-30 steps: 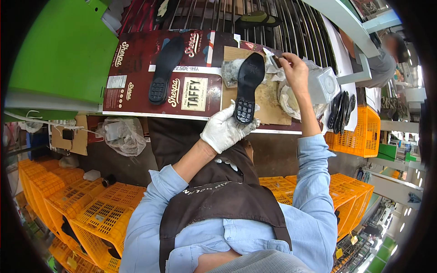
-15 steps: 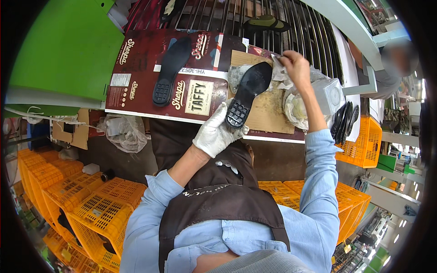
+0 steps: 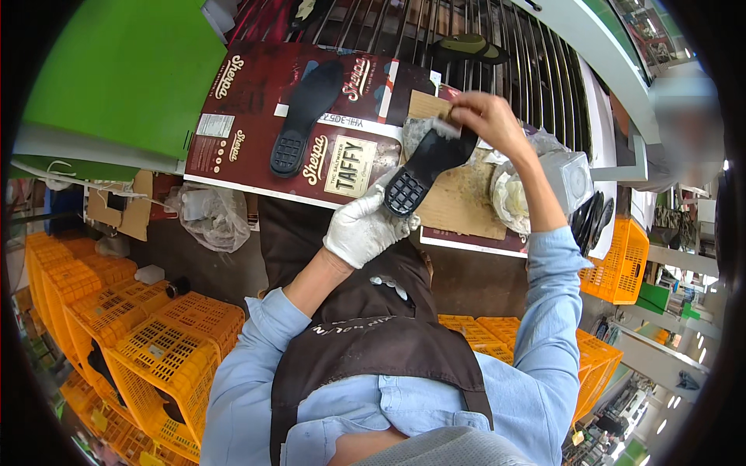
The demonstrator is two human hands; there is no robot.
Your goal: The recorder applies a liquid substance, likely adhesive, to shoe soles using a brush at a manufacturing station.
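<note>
My left hand [image 3: 364, 231], in a white glove, is closed around the heel end of a black shoe sole [image 3: 434, 165]. The sole slants up to the right over the cardboard, its gridded heel nearest me. My bare right hand [image 3: 491, 122] is at the toe end, fingers pinched on what looks like a small brush [image 3: 445, 128] with pale bristles. The bristles meet the sole's toe area; the handle is mostly hidden. A second black sole [image 3: 305, 115] lies on the dark red printed cardboard [image 3: 233, 109] to the left.
Beneath my right forearm are a plastic-lined bowl [image 3: 510, 200] and a clear container [image 3: 566, 180]. Black soles [image 3: 594, 221] stand at the right edge. A metal roller rack [image 3: 536, 70] holds an olive sole [image 3: 470, 49]. Orange crates [image 3: 167, 342] flank me; a person [image 3: 684, 116] is at far right.
My right hand has come down and left from above the bowl, bringing the brush onto the toe of the sole. The left hand keeps its hold; the whole view has shifted slightly.
</note>
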